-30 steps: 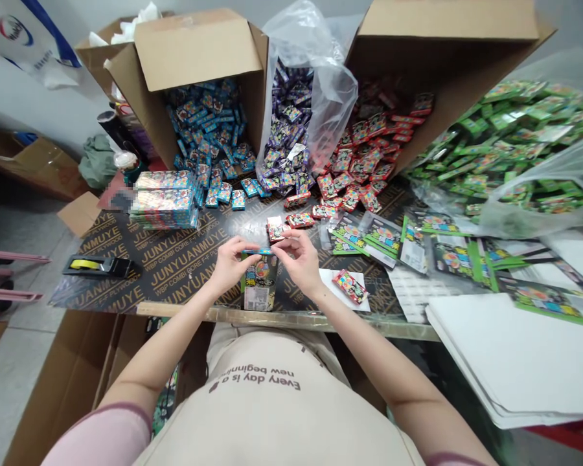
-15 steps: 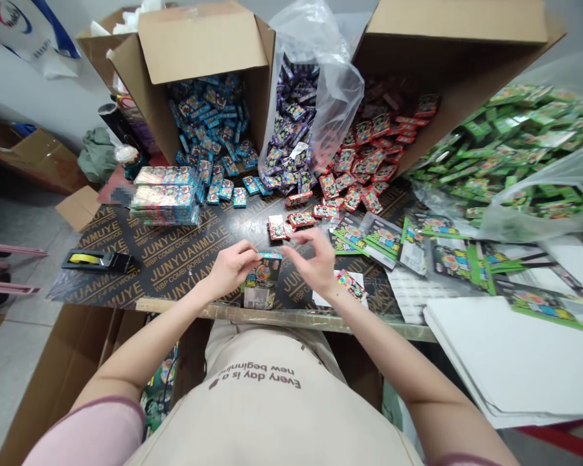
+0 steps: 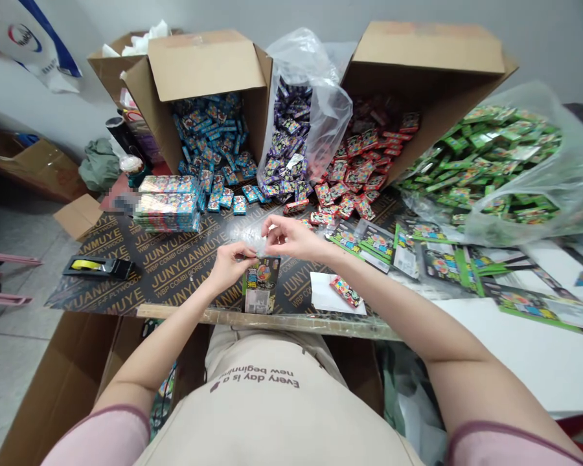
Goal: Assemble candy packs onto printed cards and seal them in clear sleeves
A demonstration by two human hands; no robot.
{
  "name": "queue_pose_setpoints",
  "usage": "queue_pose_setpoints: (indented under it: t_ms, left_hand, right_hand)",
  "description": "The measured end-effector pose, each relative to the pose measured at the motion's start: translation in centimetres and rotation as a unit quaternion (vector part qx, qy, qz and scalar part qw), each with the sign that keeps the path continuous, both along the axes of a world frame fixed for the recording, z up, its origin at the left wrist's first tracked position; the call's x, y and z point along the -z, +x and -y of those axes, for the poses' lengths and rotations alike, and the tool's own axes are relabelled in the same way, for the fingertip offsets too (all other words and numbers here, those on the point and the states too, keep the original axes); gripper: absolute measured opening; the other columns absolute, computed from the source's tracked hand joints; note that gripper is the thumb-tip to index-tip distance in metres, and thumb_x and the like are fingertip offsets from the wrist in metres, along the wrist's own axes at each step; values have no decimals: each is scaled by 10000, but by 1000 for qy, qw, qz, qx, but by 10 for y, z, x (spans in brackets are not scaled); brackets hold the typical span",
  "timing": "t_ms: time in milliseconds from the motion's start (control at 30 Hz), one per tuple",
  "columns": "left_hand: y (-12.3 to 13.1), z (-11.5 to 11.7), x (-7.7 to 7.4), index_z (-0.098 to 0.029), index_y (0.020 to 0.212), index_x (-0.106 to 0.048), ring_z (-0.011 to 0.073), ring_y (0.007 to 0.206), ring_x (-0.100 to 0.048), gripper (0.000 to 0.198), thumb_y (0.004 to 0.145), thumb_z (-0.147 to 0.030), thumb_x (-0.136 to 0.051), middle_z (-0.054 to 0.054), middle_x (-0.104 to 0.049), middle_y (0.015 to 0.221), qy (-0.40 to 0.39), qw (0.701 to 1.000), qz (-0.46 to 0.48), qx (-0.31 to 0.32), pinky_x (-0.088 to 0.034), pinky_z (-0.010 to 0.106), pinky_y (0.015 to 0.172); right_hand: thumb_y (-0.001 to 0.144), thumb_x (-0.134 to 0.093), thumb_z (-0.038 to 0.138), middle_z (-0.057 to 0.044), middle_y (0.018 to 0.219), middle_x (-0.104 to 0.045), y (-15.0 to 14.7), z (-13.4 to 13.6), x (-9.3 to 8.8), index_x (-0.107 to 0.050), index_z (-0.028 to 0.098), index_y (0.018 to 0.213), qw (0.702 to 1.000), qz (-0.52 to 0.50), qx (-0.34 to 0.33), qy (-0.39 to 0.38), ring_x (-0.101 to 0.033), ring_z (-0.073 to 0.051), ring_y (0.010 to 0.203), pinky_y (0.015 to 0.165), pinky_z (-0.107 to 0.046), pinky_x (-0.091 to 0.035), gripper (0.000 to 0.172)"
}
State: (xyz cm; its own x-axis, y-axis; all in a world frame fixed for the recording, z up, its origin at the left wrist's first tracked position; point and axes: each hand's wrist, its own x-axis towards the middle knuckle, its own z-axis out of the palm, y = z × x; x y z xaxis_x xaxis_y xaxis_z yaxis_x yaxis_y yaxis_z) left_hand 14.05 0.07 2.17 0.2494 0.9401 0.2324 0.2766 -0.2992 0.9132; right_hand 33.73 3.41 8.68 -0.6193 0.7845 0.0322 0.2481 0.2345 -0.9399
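Observation:
My left hand (image 3: pixel 234 264) pinches the top edge of a black and green printed packet (image 3: pixel 261 290), which hangs down near the front edge of the table. My right hand (image 3: pixel 294 239) is just above and to the right, its fingers curled together by the packet's top. Whatever lies between those right fingertips is too small to make out. A pale shine, either glare or clear plastic, shows behind both hands. Beyond my right hand lie small red boxes (image 3: pixel 323 218), partly hidden by it. To the right a red packet (image 3: pixel 346 291) rests on white paper (image 3: pixel 320 299).
Cartons hold blue boxes (image 3: pixel 208 129) and red boxes (image 3: pixel 369 145); a clear bag between them holds purple boxes (image 3: pixel 286 139). Green packs (image 3: pixel 495 155) fill a bag at right. Bundled packs (image 3: pixel 168 204) and a tape dispenser (image 3: pixel 100 265) are at left. Flat printed packets (image 3: pixel 447 262) lie right.
My right hand has moved up and left and its spread fingers have curled in. My left hand keeps its pinch on the packet. The blue strip at the packet's top no longer shows.

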Motion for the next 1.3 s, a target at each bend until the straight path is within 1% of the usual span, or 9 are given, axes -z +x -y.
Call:
queue_pose_setpoints:
  t_ms: [100,333,600,700,833,933,1100,1200,1300]
  left_hand:
    - [-1,0,0,-157,672,-664,194,773,-682,65,672,-203,-710,68,-724,798,-24,1000,7,4,-541,314,712]
    - [1,4,-5,-156,700,-647,178,753,-659,50,675,-194,-667,56,-706,793,12,1000,-21,6,-517,296,697]
    - [12,6,4,-176,618,-585,163,698,-626,199,680,-263,-753,22,-676,717,39,997,-10,-69,-478,308,700]
    - [11,10,11,-180,744,-629,174,769,-634,171,673,-262,-761,30,-686,788,-1,997,10,-82,-492,317,747]
    - [13,24,36,-176,1005,-616,190,832,-664,435,630,-306,-795,53,-705,909,-151,977,146,-37,-528,337,786]
    - [3,34,51,-153,938,-649,206,807,-676,327,688,-340,-748,67,-723,886,-213,961,174,17,-541,361,785]
    - [-59,28,34,-172,949,-696,231,872,-678,190,796,-262,-627,59,-728,935,-40,994,-26,-102,-535,390,832]
    - [-106,13,16,-214,1063,-691,251,1091,-629,299,809,-152,-545,80,-702,1114,113,960,-203,-156,-449,443,1007]
    - [-141,-6,10,-244,1114,-677,255,1227,-546,366,825,-118,-490,76,-672,1197,189,902,-340,-188,-331,501,1107]
  right_hand:
    - [738,-610,194,69,646,-586,-3,-4,3,-476,205,978,997,48,-66,-2,-516,-90,559,523,-203,-382,275]
    - [732,-581,113,100,593,-512,-10,-8,11,-455,215,1012,992,90,-74,38,-484,-94,542,516,-197,-348,324]
    - [642,-626,76,113,571,-484,-12,-6,27,-470,232,1042,996,84,21,29,-473,-96,531,525,-200,-324,457]
    - [576,-736,186,95,616,-508,-12,-1,46,-472,247,1079,988,0,127,-90,-510,-114,558,529,-221,-372,571]
    - [656,-672,321,38,695,-581,-13,13,69,-507,244,1029,906,-130,170,-366,-575,-147,576,548,-283,-464,415]
    - [738,-629,415,28,722,-604,-11,19,79,-510,271,1068,873,-192,214,-393,-593,-147,615,570,-273,-474,379]
    - [763,-615,543,-21,953,-671,4,16,94,-526,307,1112,893,-162,279,-315,-641,-171,836,679,-284,-495,430]
    - [723,-657,536,-55,1030,-671,11,19,100,-585,267,1060,929,-92,263,-244,-636,-207,934,728,-305,-495,437]
    - [732,-647,539,-74,1028,-674,16,26,107,-629,227,1010,956,-43,227,-183,-621,-225,956,766,-328,-492,418]
